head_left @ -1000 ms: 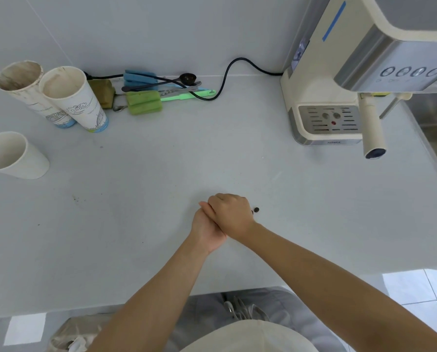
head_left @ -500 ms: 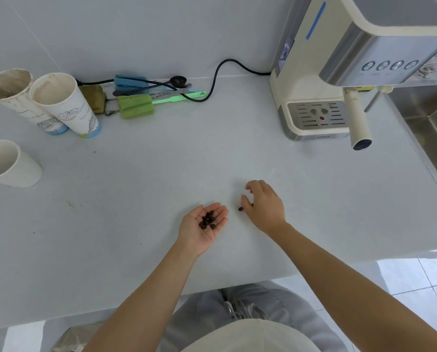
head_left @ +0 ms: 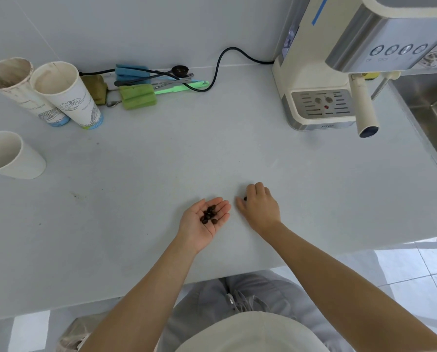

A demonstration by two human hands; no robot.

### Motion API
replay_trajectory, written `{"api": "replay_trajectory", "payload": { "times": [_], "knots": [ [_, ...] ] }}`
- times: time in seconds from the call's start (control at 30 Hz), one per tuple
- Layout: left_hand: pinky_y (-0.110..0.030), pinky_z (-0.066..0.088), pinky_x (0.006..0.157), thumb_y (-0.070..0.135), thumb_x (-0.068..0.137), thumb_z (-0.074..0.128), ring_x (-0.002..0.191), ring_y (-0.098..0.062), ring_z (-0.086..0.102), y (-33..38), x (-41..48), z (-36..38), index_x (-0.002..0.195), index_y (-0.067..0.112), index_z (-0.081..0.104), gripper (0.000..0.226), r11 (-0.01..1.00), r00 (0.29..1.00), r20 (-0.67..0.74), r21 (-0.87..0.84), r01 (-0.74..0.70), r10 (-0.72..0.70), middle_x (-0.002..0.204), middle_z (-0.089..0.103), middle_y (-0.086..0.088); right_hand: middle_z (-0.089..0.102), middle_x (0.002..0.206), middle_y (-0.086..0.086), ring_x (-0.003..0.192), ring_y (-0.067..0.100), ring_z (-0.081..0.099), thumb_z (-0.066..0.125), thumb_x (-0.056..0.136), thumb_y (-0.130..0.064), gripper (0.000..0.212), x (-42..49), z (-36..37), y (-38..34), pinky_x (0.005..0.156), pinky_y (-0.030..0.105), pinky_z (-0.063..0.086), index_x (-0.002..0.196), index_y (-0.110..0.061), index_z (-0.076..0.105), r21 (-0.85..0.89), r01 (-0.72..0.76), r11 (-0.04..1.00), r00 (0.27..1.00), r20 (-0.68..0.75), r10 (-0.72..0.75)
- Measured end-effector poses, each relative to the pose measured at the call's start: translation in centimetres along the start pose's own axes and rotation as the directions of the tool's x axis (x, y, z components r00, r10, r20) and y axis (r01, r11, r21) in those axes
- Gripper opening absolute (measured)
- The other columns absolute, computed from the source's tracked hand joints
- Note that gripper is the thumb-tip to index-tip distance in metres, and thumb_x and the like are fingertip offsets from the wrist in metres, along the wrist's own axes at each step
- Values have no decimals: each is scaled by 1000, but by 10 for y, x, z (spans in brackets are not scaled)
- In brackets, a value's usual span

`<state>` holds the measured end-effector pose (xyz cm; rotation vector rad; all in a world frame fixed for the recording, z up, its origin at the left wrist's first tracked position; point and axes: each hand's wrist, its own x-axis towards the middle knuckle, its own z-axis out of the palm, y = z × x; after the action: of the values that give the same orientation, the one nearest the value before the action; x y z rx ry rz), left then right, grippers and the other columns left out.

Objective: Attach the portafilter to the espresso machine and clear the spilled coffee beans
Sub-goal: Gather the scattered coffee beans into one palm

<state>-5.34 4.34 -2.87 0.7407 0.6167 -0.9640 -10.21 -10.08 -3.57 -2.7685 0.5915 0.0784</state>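
My left hand [head_left: 202, 222] lies palm up on the counter [head_left: 161, 153], cupping several dark coffee beans [head_left: 209, 216]. Just to its right, my right hand [head_left: 259, 208] rests palm down with thumb and fingertips pinched around a single bean [head_left: 244, 198]. The cream espresso machine [head_left: 334, 72] stands at the back right. Its portafilter sits in the group head, and the cream handle [head_left: 364, 107] sticks out toward me above the drip tray [head_left: 321, 105].
Two used paper cups [head_left: 65, 95] and a plain white cup [head_left: 6, 156] stand at the left. Green and blue brushes, a scoop and a black power cord [head_left: 220, 62] lie along the back wall. A steel sink [head_left: 435, 102] is at the right edge.
My hands, clasped together a second ago, have parted. The left palm opened to show the beans, and the right hand moved right and closed its fingertips on a loose bean.
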Motion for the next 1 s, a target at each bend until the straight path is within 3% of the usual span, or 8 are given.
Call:
{"api": "replay_trajectory", "payload": {
  "times": [0.13, 0.27, 0.43, 0.6, 0.7, 0.83, 1.0],
  "knots": [
    [-33, 50, 70, 22, 96, 32, 69, -22, 73, -1, -3, -4, 67, -1, 74, 56, 1000, 1000, -3, 15, -5, 5, 72, 75, -14, 58, 78, 27, 66, 38, 57, 62, 78, -2, 14, 0, -3, -13, 46, 29, 39, 79, 10, 56, 0, 115, 993, 993, -20, -115],
    [-33, 51, 70, 22, 96, 32, 70, -22, 73, -3, -6, -7, 67, 0, 74, 56, 1000, 1000, -4, 24, -4, 4, 73, 75, -14, 50, 104, 21, 89, 32, 48, 48, 87, -19, 25, 0, -1, -8, 60, 32, 36, 101, 2, 51, 15, 85, 996, 990, 116, -86],
    [-33, 50, 70, 22, 96, 32, 68, -22, 73, -4, -6, -7, 66, 0, 74, 56, 1000, 1000, -7, 27, 2, -1, 72, 75, -15, 47, 113, 14, 98, 28, 47, 49, 85, -19, 27, 2, -15, -2, 74, 34, 46, 109, -5, 49, -3, 100, 995, 958, 271, -95],
    [-34, 50, 71, 22, 96, 32, 68, -23, 73, -6, -5, -1, 69, -1, 74, 54, 999, 1000, 7, 41, 9, -9, 72, 75, -15, 50, 105, 16, 92, 29, 48, 45, 85, -7, 12, 7, -25, -1, 66, 34, 41, 95, -4, 51, -25, 148, 989, 924, 359, -129],
    [-34, 50, 71, 22, 96, 32, 68, -22, 73, -7, -4, 3, 82, -3, 68, 45, 998, 1000, 11, 57, 14, -15, 72, 75, -15, 42, 92, 11, 80, 24, 44, 46, 84, -4, 7, 10, -28, -1, 61, 30, 34, 82, -11, 45, -52, 190, 980, 902, 405, -153],
    [-34, 50, 71, 21, 96, 33, 68, -23, 73, -9, -2, 6, 79, -3, 68, 46, 998, 1000, 8, 60, 12, -13, 72, 75, -15, 40, 90, 10, 76, 22, 41, 48, 83, -1, 13, 14, -31, 2, 60, 29, 34, 93, -2, 56, -89, 209, 974, 887, 437, -151],
    [-34, 50, 71, 22, 96, 33, 69, -23, 73, -12, 2, 8, 71, -2, 72, 52, 998, 1000, 9, 64, 14, -15, 72, 75, -15, 37, 89, 8, 76, 23, 42, 49, 81, 1, 12, 19, -35, 0, 56, 29, 34, 89, -4, 56, -115, 222, 968, 864, 484, -140]
  ]
}}
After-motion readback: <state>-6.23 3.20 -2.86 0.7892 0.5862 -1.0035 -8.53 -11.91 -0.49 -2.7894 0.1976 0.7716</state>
